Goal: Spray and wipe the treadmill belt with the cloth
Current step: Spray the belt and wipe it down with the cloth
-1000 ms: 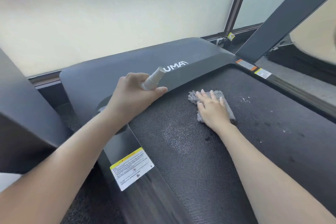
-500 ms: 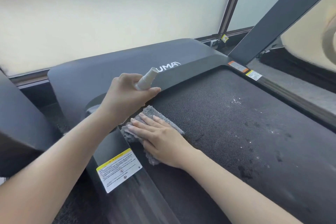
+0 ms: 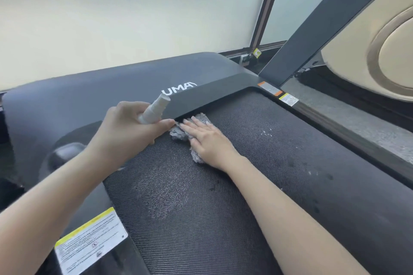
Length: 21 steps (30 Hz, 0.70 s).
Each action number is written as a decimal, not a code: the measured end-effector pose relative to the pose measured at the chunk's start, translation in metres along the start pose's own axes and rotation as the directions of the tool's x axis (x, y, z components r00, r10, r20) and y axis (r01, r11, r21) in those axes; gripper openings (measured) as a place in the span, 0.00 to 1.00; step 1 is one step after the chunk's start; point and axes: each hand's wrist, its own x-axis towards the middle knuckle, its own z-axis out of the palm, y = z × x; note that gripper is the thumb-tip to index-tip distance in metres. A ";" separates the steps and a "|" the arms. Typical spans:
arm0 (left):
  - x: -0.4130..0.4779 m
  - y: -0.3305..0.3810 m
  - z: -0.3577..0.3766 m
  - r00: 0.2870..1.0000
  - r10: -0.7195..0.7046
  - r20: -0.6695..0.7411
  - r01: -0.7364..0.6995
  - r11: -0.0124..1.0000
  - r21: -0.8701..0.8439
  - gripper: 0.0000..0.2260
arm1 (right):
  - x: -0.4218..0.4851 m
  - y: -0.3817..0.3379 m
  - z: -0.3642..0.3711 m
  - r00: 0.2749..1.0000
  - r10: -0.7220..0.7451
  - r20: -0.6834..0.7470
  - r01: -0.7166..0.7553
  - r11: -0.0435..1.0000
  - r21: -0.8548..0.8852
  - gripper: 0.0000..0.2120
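Note:
The black textured treadmill belt (image 3: 257, 196) fills the lower middle and right of the view. A grey fluffy cloth (image 3: 178, 133) lies crumpled on the belt's far left corner, against the motor cover. My right hand (image 3: 207, 138) presses flat on the cloth with fingers spread and pointing left. My left hand (image 3: 127, 127) hovers just left of the cloth, fist closed around a small white spray bottle (image 3: 154, 110) whose nozzle points up and right. White droplets (image 3: 267, 133) and dark wet spots (image 3: 290, 163) dot the belt to the right.
The dark motor cover (image 3: 111, 87) with white lettering runs across the far end. A slanted upright (image 3: 330, 20) rises at the right beside a grey side rail (image 3: 348, 127). Warning stickers (image 3: 89, 243) sit on the left rail. A frosted window (image 3: 111, 6) is behind.
My right hand slid the cloth from the belt's left edge forward and right, up to the motor cover. My left hand with the bottle stayed near the same spot.

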 end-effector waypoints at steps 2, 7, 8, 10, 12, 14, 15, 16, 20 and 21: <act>0.004 0.000 0.004 1.000 -0.023 0.000 0.023 1.000 -0.010 0.17 | 0.009 0.030 -0.005 0.997 0.071 -0.015 -0.071 0.997 0.010 0.23; 0.015 0.002 0.010 0.998 -0.065 0.016 0.065 0.998 -0.019 0.17 | 0.026 0.098 -0.014 0.974 0.220 -0.052 -0.218 0.975 0.039 0.23; 0.017 0.002 0.012 0.998 -0.066 0.020 0.066 0.998 -0.015 0.17 | 0.028 0.110 -0.018 0.967 0.250 -0.056 -0.248 0.968 0.041 0.22; 0.019 0.003 0.015 0.998 -0.065 0.024 0.065 0.998 -0.006 0.17 | 0.028 0.135 -0.024 0.948 0.311 -0.061 -0.310 0.950 0.032 0.22; 0.021 0.003 0.017 0.997 -0.073 0.028 0.073 0.997 -0.008 0.16 | 0.022 0.161 -0.031 0.928 0.367 -0.060 -0.367 0.930 0.014 0.22; 0.021 0.003 0.020 0.995 -0.090 0.031 0.090 0.996 -0.014 0.16 | 0.014 0.186 -0.038 0.905 0.421 -0.058 -0.421 0.907 0.015 0.22; 0.021 0.003 0.021 0.995 -0.099 0.033 0.099 0.995 -0.013 0.15 | 0.009 0.199 -0.040 0.892 0.448 -0.060 -0.448 0.894 0.013 0.22; 0.021 0.002 0.022 0.994 -0.104 0.036 0.105 0.994 -0.010 0.15 | 0.002 0.211 -0.042 0.877 0.477 -0.064 -0.477 0.879 0.007 0.22; 0.019 0.001 0.023 0.991 -0.123 0.043 0.124 0.992 -0.004 0.15 | -0.020 0.244 -0.046 0.813 0.576 -0.086 -0.578 0.816 0.004 0.22; 0.019 0.002 0.023 0.991 -0.128 0.041 0.129 0.992 -0.008 0.15 | -0.021 0.246 -0.045 0.806 0.585 -0.086 -0.587 0.809 0.004 0.22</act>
